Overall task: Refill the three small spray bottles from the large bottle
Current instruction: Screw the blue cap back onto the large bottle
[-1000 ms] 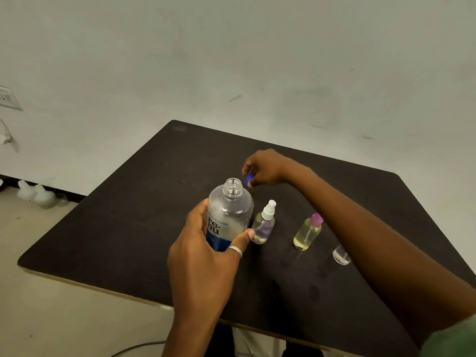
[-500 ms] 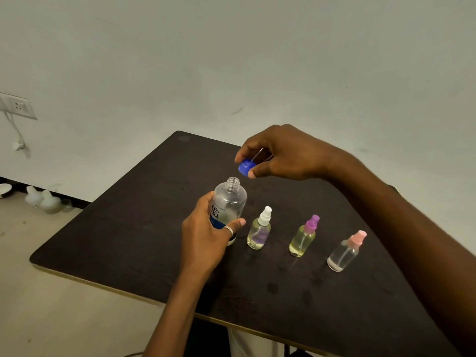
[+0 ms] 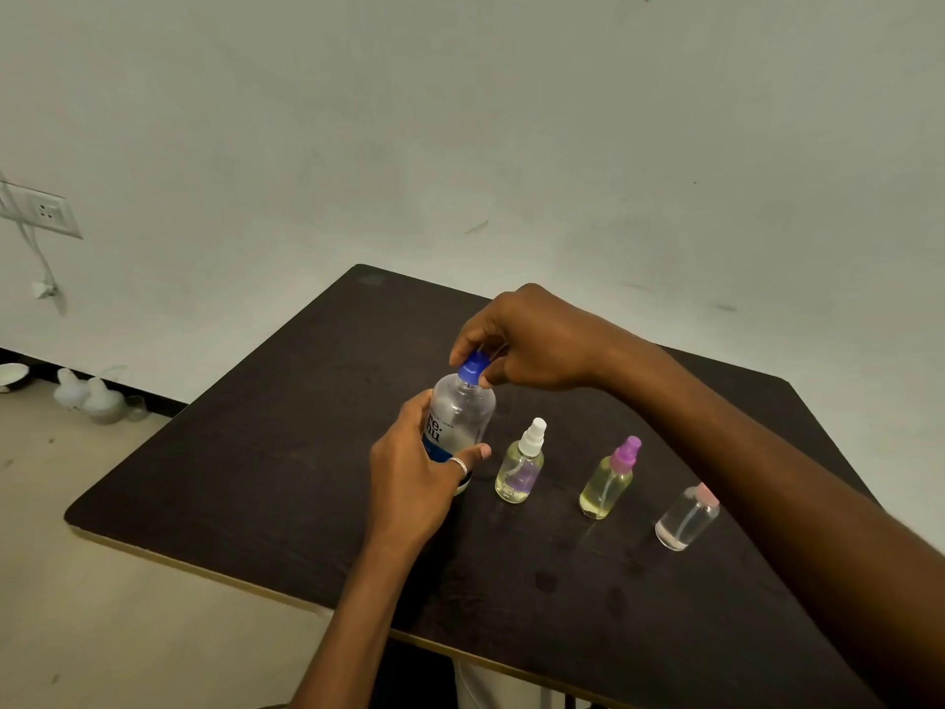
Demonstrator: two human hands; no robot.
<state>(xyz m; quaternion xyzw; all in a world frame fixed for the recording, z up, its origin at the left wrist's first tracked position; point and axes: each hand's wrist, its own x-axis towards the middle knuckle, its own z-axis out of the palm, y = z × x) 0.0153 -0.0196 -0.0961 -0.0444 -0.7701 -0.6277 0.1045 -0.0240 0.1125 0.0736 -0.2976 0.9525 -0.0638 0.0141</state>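
Observation:
The large clear bottle (image 3: 463, 417) with a blue label stands on the dark table (image 3: 266, 452). My left hand (image 3: 409, 478) grips its body. My right hand (image 3: 532, 340) pinches the blue cap (image 3: 473, 368), which sits on the bottle's neck. To the right stand three small spray bottles in a row: one with a white top (image 3: 521, 465), one with a purple top (image 3: 611, 481) holding yellowish liquid, and one with a pink top (image 3: 688, 519), partly hidden by my right forearm.
A grey wall rises behind the table. A wall socket (image 3: 46, 212) with a hanging cable is at the left. White objects (image 3: 87, 396) lie on the floor by the wall. The table's near edge (image 3: 204, 570) runs diagonally across the lower left.
My right hand has brought the blue cap down from above the open neck onto the large bottle. The left hand still holds the bottle.

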